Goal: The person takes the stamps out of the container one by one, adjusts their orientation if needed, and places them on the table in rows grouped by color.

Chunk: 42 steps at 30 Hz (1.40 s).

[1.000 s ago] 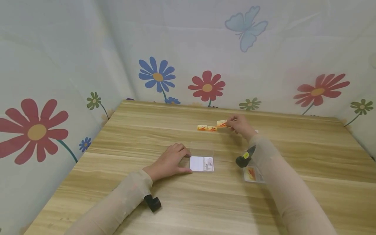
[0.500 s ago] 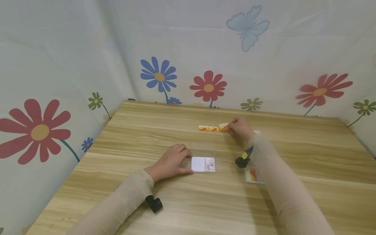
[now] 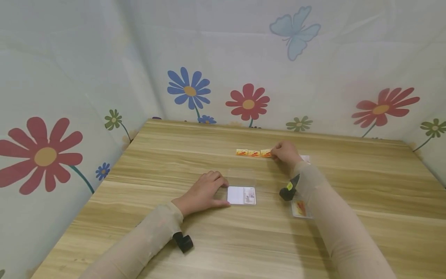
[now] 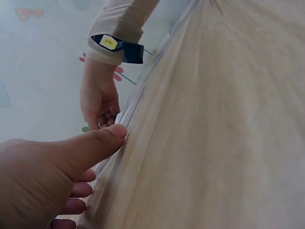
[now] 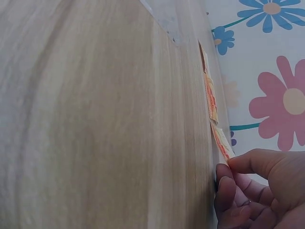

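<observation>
In the head view my right hand (image 3: 286,152) pinches the right end of a small orange-and-yellow stamp (image 3: 266,153), the last in a row. Two like stamps lie to its left, the middle stamp (image 3: 254,153) and the left stamp (image 3: 242,152). The right wrist view shows thumb and forefinger on the pinched stamp (image 5: 222,143), tilted slightly off the table. My left hand (image 3: 203,193) holds the left side of a small clear plastic case (image 3: 235,195), thumb at the near corner, fingers at the far one. A white sheet with a grey picture lies in it, its transparent lid folded back.
A second clear case (image 3: 299,209) with an orange picture lies partly under the right forearm. Behind the right wrist a pale paper piece (image 3: 305,158) shows. The wooden table (image 3: 244,244) ends at a flowered cloth backdrop (image 3: 216,46).
The pinched stamp has come down from raised and tilted to nearly level with the other two. My right hand moved slightly right and toward me; my left hand stayed on the case.
</observation>
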Tool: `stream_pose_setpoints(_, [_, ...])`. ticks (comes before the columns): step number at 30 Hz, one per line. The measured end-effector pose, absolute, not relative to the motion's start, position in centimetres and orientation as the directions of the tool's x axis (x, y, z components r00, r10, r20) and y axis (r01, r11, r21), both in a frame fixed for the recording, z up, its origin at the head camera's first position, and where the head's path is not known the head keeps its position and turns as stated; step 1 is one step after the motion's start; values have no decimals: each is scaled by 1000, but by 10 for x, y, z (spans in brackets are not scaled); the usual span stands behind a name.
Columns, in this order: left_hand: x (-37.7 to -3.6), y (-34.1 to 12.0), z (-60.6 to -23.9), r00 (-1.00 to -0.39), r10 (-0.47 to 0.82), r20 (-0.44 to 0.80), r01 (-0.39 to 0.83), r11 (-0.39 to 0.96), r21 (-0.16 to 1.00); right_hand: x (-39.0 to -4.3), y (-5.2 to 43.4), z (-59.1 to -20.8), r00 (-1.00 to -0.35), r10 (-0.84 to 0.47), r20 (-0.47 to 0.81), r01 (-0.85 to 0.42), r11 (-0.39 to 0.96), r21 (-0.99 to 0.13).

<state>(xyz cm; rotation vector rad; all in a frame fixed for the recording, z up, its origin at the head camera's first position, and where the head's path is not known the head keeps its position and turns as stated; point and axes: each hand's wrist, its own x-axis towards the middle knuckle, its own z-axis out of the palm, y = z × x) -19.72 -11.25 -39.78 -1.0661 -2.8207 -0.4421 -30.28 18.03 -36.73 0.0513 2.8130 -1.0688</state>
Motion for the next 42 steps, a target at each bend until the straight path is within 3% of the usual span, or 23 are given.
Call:
stream_pose_setpoints(24, [-198, -112, -396, -744, 637, 202, 669, 708, 227, -297, 177, -354, -990, -60, -124, 18, 834, -551])
stream_pose_setpoints(42, [-199, -112, -397, -748, 636, 193, 664, 713, 225, -293, 178, -345, -989, -52, -136, 46, 774, -632])
